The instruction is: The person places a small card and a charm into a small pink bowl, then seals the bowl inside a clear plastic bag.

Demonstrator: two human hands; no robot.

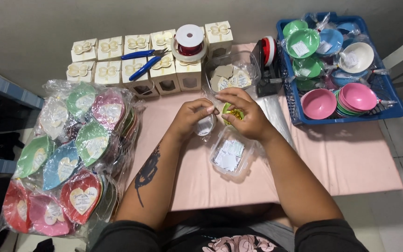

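Note:
Over the middle of the pink table, my left hand and my right hand meet on one small item. It is a green bowl with a gold ribbon, wrapped in clear plastic. My right hand cups it from the right. My left hand pinches the clear wrap and a white tag at its left side. Just below my hands lies a clear plastic tub with white paper tags inside.
Wrapped leaf- and heart-shaped dishes are piled at the left. Cream gift boxes with blue pliers and a ribbon spool line the back. A clear tub of tags and a blue basket of coloured bowls stand at the right.

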